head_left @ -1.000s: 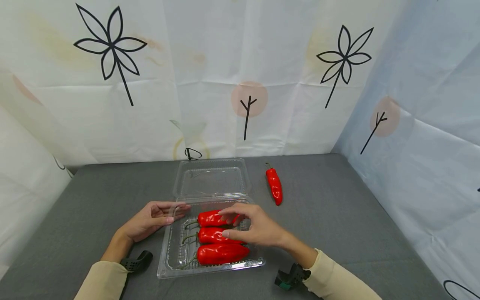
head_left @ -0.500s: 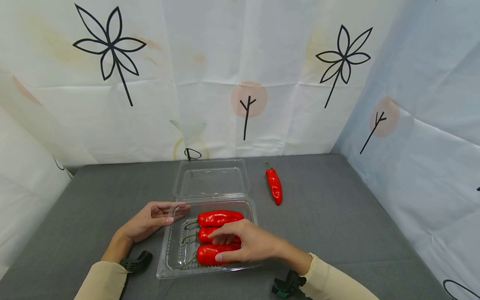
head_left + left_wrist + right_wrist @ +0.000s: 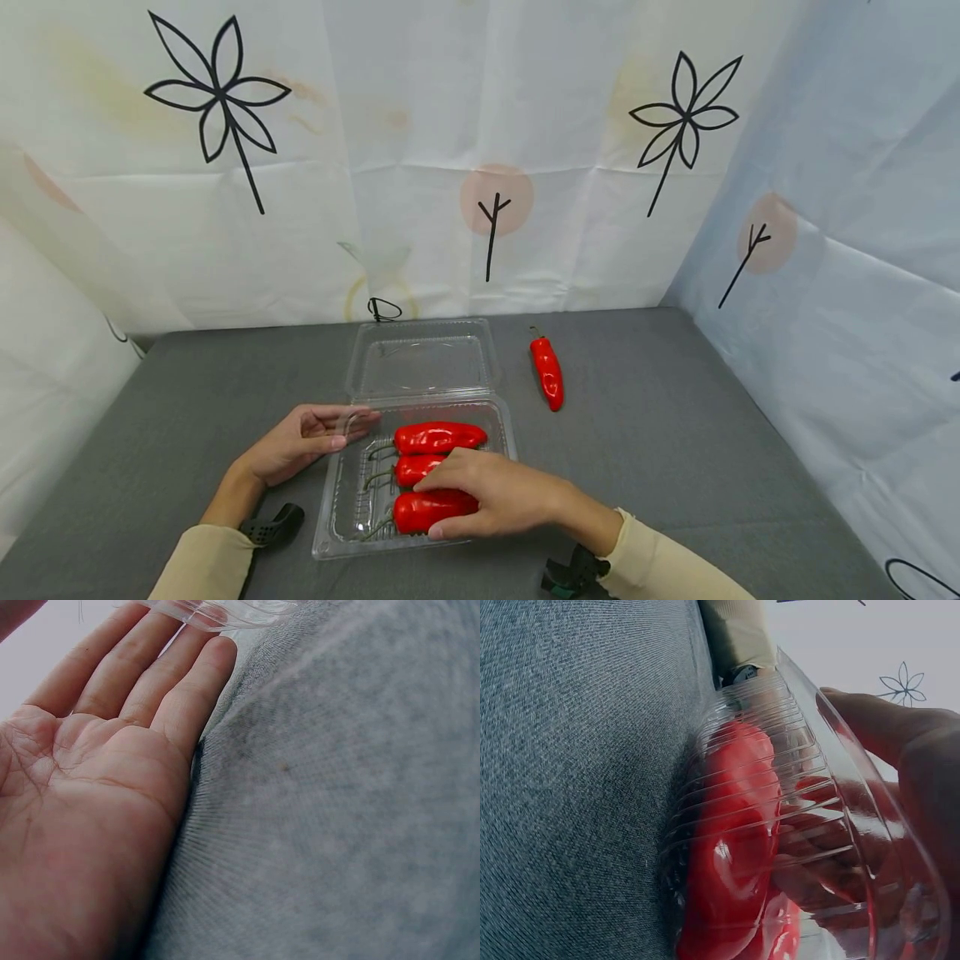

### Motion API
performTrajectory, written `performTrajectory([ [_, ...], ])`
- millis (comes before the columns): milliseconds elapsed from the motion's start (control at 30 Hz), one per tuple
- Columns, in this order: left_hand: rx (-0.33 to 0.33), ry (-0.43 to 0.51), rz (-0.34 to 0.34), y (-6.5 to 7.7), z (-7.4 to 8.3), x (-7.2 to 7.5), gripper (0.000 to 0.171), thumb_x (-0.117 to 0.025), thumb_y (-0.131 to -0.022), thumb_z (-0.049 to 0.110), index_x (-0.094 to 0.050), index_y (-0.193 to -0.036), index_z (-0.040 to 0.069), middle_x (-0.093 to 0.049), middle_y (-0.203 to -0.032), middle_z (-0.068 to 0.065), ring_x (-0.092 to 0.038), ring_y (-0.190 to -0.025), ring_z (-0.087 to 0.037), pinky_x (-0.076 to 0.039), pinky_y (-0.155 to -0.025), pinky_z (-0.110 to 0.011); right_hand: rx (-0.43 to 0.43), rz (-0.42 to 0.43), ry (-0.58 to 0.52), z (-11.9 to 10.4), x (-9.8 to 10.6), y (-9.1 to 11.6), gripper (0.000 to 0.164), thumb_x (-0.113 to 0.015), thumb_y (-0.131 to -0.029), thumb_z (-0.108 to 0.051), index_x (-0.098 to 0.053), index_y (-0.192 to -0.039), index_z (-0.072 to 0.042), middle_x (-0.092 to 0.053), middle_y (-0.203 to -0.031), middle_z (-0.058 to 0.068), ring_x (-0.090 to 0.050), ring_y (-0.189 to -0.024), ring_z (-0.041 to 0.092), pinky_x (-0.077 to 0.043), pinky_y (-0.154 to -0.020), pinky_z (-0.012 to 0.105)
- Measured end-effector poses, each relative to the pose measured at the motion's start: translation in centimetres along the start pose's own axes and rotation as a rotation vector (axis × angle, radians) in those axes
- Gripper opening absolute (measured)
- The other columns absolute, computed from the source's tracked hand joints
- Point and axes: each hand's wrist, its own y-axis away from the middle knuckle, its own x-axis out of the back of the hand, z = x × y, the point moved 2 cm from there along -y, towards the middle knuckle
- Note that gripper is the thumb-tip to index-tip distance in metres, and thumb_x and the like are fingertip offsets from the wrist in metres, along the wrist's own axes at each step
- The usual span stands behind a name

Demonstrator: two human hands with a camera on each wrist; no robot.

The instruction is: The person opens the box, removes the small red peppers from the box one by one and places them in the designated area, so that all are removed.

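A clear hinged plastic container [image 3: 341, 521] lies with its lid folded back. Inside are three red peppers side by side: the far one [image 3: 438, 436], the middle one [image 3: 414, 472] and the near one [image 3: 431, 510], stems to the left. My right hand [image 3: 510, 496] reaches over the near right side. Its bent fingers lie at the near pepper [image 3: 731, 847], covering the right ends of the near two peppers; its thumb stands apart from the pepper in the right wrist view. My left hand [image 3: 105, 765], palm exposed and fingers straight, touches the container's left side.
One more red pepper [image 3: 547, 372] lies on the grey tabletop [image 3: 660, 433], right of the container lid [image 3: 420, 358]. A white printed cloth [image 3: 420, 167] hangs behind the table and along its sides.
My right hand has moved from the far two peppers toward the near one and lowered onto it, uncovering the far pepper. My left hand has stayed in place.
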Motion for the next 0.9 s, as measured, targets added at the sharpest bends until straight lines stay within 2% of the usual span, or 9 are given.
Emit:
performTrajectory([
  [267, 0.006, 0.005, 0.009, 0.04, -0.13, 0.06, 0.046, -0.045, -0.100, -0.014, -0.038, -0.145, -0.019, -0.049, -0.148, -0.025, -0.049, -0.138, -0.028, -0.041, -0.111, -0.035, -0.032, -0.056, 0.006, -0.11, -0.12, 0.09, 0.054, -0.060, -0.100, -0.048, -0.056, -0.146, -0.020, -0.060, -0.134, -0.010, -0.050, -0.120, 0.005, -0.047, -0.097, 0.022],
  [533, 0.005, -0.004, 0.009, 0.07, -0.09, 0.00, 0.045, -0.045, -0.100, -0.014, -0.038, -0.144, -0.020, -0.049, -0.148, -0.026, -0.049, -0.138, -0.027, -0.042, -0.111, -0.034, -0.049, -0.056, -0.037, 0.03, -0.16, 0.03, 0.056, -0.061, -0.099, -0.047, -0.055, -0.146, -0.017, -0.060, -0.133, -0.009, -0.051, -0.116, 0.004, -0.047, -0.092, 0.019],
  [733, 0.006, -0.005, 0.011, 0.09, 0.09, -0.16, 0.045, -0.045, -0.100, -0.014, -0.038, -0.144, -0.019, -0.050, -0.147, -0.026, -0.050, -0.138, -0.027, -0.042, -0.111, -0.034, -0.058, 0.011, -0.066, 0.06, -0.09, 0.02, 0.058, -0.068, -0.094, -0.047, -0.059, -0.142, -0.016, -0.060, -0.134, -0.007, -0.051, -0.119, 0.006, -0.049, -0.095, 0.021],
  [900, 0.002, -0.006, 0.014, 0.04, 0.22, -0.26, 0.045, -0.045, -0.100, -0.013, -0.038, -0.144, -0.020, -0.050, -0.147, -0.025, -0.050, -0.138, -0.027, -0.042, -0.111, -0.034, -0.103, 0.051, 0.020, -0.08, -0.22, -0.04, 0.057, -0.068, -0.092, -0.053, -0.063, -0.136, -0.017, -0.064, -0.130, -0.008, -0.054, -0.116, 0.005, -0.049, -0.095, 0.023],
])
